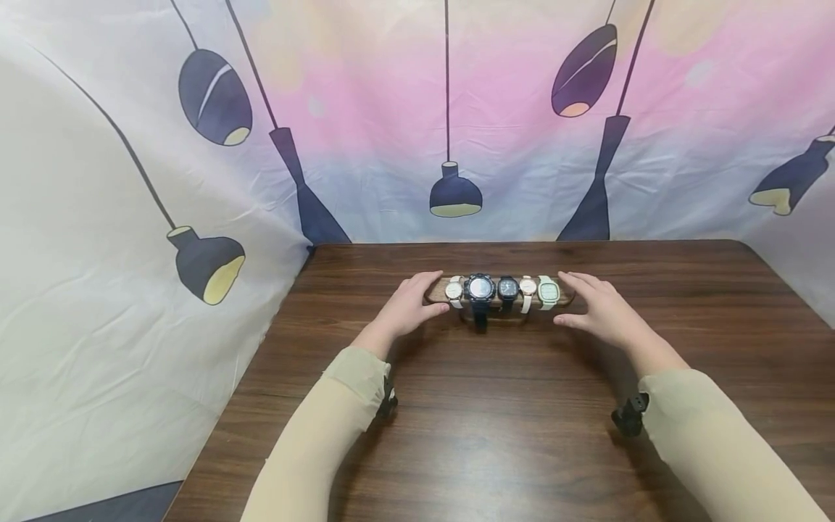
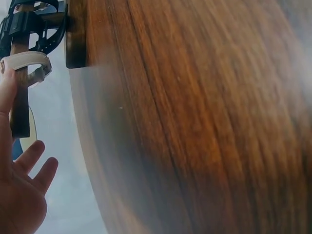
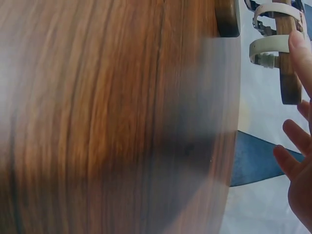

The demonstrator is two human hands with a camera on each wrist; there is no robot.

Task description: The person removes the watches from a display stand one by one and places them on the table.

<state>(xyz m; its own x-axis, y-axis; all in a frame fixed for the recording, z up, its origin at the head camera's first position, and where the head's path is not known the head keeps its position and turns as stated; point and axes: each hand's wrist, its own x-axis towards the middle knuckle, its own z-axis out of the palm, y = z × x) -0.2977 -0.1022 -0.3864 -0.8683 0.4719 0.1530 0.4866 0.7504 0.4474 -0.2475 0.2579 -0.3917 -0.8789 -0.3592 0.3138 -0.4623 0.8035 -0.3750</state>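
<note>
A wooden watch stand [image 1: 437, 291] with a horizontal bar stands toward the back of the table. Along it from left to right sit a white-strapped watch [image 1: 454, 291], a large black watch [image 1: 480, 287], a smaller black watch [image 1: 508, 288], a pale-strapped watch with a rose-gold case [image 1: 528, 287] and a light green square watch [image 1: 549, 291]. My left hand [image 1: 411, 301] is at the bar's left end, fingers spread, thumb in front. At the right end, my right hand [image 1: 603, 308] mirrors it, thumb and fingers apart. Both wrist views show extended fingers beside the bar ends.
The dark brown wooden table [image 1: 483, 435] reaches back to a hanging cloth [image 1: 391, 109] printed with lamps. Black devices [image 1: 630, 415] are strapped at both wrists, below the pale sleeves [image 1: 704, 413]. The stand's base [image 2: 76, 39] rests on the table.
</note>
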